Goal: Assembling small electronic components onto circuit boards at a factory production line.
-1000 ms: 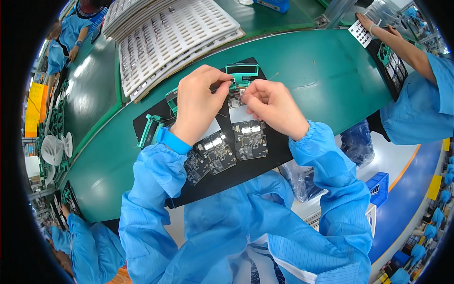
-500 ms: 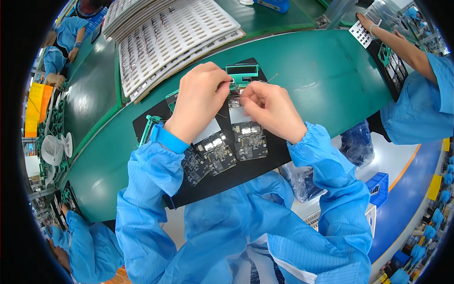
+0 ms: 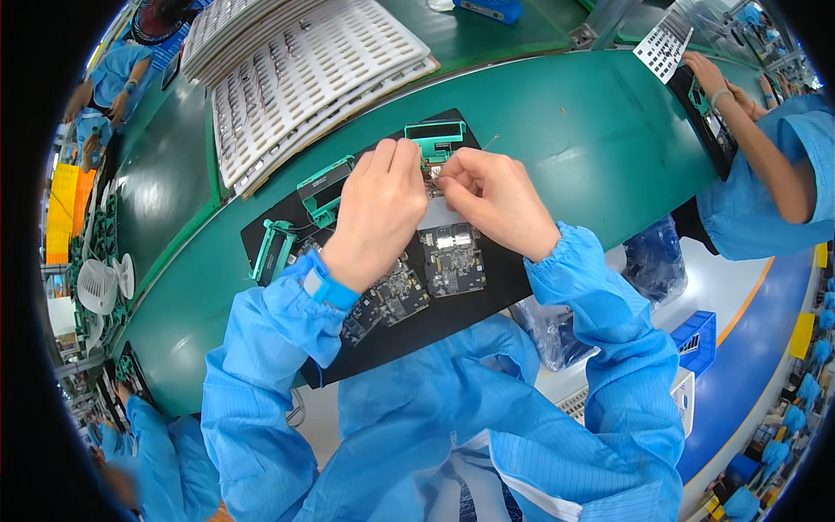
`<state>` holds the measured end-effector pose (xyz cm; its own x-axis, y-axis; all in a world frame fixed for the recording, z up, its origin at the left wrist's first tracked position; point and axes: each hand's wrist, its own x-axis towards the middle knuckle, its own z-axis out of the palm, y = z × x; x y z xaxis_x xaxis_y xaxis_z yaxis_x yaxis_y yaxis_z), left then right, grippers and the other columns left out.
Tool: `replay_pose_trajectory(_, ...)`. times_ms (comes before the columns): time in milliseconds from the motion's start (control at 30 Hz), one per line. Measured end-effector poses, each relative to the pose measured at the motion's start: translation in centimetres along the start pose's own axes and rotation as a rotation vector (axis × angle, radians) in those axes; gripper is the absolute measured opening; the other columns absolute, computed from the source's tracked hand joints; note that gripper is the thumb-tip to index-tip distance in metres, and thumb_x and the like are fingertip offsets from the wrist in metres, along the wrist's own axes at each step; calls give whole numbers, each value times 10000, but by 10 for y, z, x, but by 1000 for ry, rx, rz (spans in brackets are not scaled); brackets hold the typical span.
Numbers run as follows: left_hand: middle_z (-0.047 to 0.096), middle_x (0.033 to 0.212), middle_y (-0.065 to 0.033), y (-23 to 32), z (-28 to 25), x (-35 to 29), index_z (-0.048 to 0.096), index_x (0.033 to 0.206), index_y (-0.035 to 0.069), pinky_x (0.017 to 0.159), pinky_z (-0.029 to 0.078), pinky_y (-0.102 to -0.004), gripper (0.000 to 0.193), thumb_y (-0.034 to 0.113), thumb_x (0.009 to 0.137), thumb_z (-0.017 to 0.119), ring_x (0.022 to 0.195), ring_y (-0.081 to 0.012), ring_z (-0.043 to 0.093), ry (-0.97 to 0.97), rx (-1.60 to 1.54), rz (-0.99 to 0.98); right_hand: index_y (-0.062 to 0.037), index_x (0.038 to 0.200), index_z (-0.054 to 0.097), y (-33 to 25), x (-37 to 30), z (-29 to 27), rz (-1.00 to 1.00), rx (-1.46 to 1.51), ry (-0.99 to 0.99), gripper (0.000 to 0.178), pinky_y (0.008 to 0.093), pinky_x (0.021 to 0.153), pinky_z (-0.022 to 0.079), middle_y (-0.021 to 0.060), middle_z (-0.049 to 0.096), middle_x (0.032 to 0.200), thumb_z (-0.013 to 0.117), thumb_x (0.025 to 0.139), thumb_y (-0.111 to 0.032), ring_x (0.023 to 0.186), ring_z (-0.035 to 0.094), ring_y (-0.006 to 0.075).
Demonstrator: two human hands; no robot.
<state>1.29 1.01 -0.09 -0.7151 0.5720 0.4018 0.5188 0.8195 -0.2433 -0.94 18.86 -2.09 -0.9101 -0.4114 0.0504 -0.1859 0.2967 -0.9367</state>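
My left hand (image 3: 381, 209) and my right hand (image 3: 499, 198) meet fingertip to fingertip over a black mat (image 3: 487, 309). Both are closed in a pinch at the gap between a green frame with a dark display (image 3: 435, 132) and a circuit board (image 3: 452, 261). Thin wires show there, but what the fingers hold is too small and hidden to name. Two more circuit boards lie partly under my left wrist, such as this one (image 3: 402, 296). A second green frame (image 3: 324, 190) and a third green frame (image 3: 275, 250) lie to the left of my left hand.
Stacked white slotted trays (image 3: 317, 83) stand beyond the mat on the green table (image 3: 574, 130). A co-worker (image 3: 765, 165) works at the right, holding a white perforated sheet (image 3: 664, 50). Other people sit at the left. A blue crate (image 3: 694, 342) stands low at the right.
My left hand has come down toward me, uncovering more of the second green frame. My right hand stays pinched in nearly the same place. The right co-worker's hand has shifted at the white sheet.
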Motion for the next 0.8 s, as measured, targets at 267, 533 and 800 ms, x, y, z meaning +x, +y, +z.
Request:
replay_pose_trajectory(267, 575, 1203, -147, -24, -29, -23, 605, 1211, 11, 936, 454, -421, 484, 3, 731, 655, 1110, -325, 558, 43, -291, -145, 48, 973, 651, -6, -8, -7, 198, 197, -166, 179, 240, 564, 517, 52, 660, 737, 609, 946, -124, 647, 630, 93)
replay_pose_trajectory(533, 510, 1357, -142, -47, -28, -73, 489, 1372, 19, 977, 421, -434, 643, 173, 799, 737, 1165, -332, 536, -125, -190, -276, -18, 984, 657, -35, -23, -3, 351, 493, -387, 146, 198, 589, 482, 3, 645, 760, 610, 963, -154, 651, 591, 57)
replay_pose_trajectory(800, 553, 1184, -164, -44, -34, -61, 526, 1319, 37, 881, 495, -392, 645, 173, 741, 779, 1068, -339, 572, -215, -398, -365, -31, 981, 642, -49, -25, 8, 307, 544, -347, 148, 194, 588, 467, -1, 630, 764, 591, 972, -169, 654, 577, 50)
